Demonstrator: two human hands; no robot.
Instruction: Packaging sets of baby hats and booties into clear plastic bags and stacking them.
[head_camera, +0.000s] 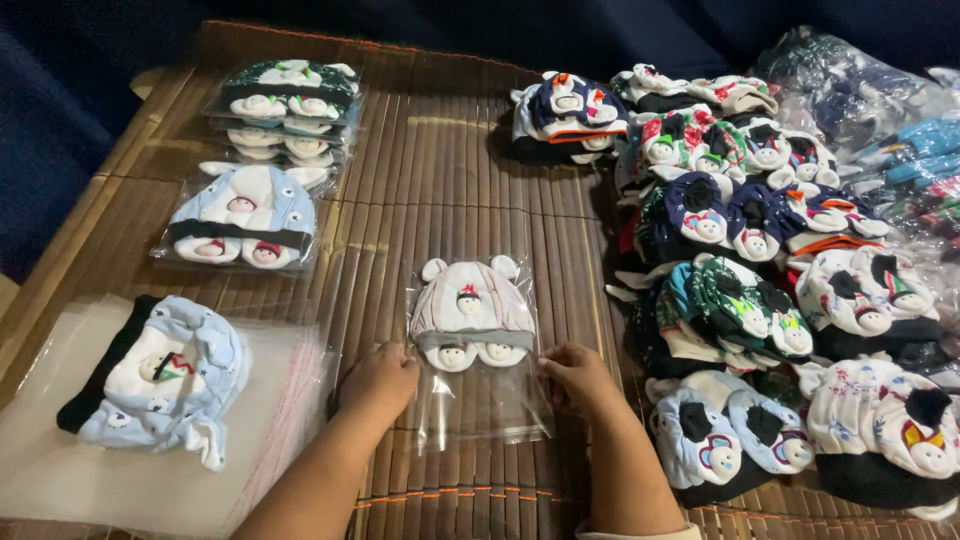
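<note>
both hands, left hand (378, 383) and right hand (578, 378), pinch a glossy clear bag (478, 400) holding a soft grey knit hat (470, 312) on the ribbed bamboo mat (440, 170).

A brown slatted bamboo mat (440, 170) covers the surface. At its far left stands a stack of bagged sets (287, 108) in dark green and white, and just in front of it lies a bagged light blue set (243, 217). Nearer, a loose pale blue hat (165, 378) rests on a pile of flat clear bags (60, 450). Along the right lie heaps of unbagged patterned hats (760, 270), with filled plastic bags (880, 130) behind them
</note>
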